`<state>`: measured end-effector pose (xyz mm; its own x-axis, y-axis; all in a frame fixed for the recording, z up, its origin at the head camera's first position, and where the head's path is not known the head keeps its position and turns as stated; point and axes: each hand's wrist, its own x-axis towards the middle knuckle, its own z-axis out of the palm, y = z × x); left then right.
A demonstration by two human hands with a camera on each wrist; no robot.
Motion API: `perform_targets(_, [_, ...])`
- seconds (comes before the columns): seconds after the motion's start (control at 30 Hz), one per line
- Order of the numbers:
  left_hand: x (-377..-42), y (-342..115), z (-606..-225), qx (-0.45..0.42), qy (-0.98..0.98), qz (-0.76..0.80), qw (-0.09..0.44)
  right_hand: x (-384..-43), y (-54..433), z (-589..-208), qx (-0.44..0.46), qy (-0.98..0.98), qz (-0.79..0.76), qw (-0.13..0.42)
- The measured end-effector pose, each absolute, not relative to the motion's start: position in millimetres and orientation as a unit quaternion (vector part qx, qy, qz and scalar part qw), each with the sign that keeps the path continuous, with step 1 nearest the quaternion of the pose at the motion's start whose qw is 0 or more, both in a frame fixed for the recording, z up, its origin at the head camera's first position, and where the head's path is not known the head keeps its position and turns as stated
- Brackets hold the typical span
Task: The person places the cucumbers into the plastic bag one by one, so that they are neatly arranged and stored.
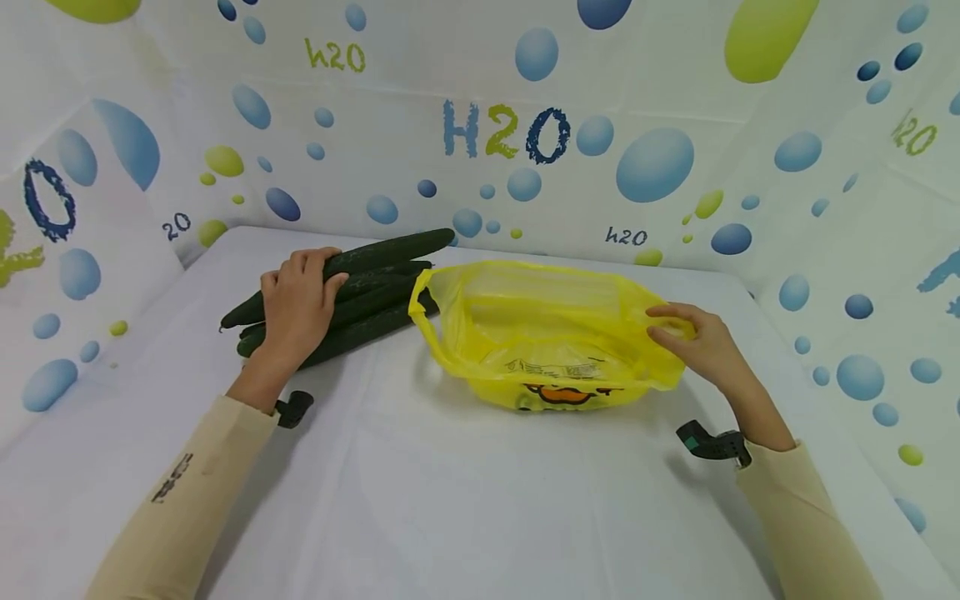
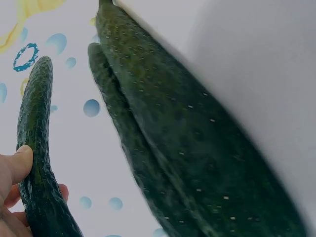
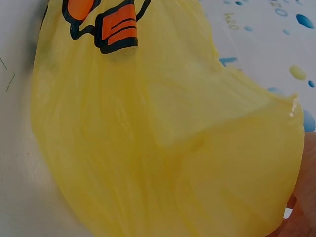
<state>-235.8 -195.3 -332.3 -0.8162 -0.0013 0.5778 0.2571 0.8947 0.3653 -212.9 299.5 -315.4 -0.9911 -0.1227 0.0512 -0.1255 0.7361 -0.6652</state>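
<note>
Well, in the head view the left hand [image 1: 300, 300], at nine o'clock, grips one cucumber [image 1: 393, 250] among other cucumbers [image 1: 367, 310]; at three, the right hand [image 1: 697, 343] pinches the yellow bag [image 1: 555, 379]. Left wrist: cucumber clasped, eight o'clock. Right wrist: hand at four.

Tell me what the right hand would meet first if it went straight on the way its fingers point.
The yellow bag: the right hand points leftward, its fingertips at the bag's right end. Further in, probably the bag's opposite side, though depth is hard to judge.
</note>
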Motion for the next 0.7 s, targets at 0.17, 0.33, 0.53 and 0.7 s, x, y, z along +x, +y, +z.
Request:
perform_targets(0.17, [-232.4, -190.9, -326.7, -0.081, -0.923, -0.218, 0.306, -212.4, 298.1, -316.5, 0.061, -0.931, 0.359, 0.003])
perform_targets(0.33, [-229.1, -186.3, -323.3, -0.097, -0.913, -0.216, 0.331, -212.3, 297.3, -318.6, 0.062, -0.931, 0.359, 0.004])
perform_targets(0.53, [-228.0, -176.4, -316.1, -0.117, -0.901, -0.217, 0.356, -212.2, 299.2, -318.5, 0.072, -0.933, 0.352, 0.019])
perform_targets(0.7, [-225.2, -166.9, -307.7, -0.138, -0.888, -0.21, 0.386, -213.4, 299.6, -318.7, 0.079, -0.933, 0.351, 0.025])
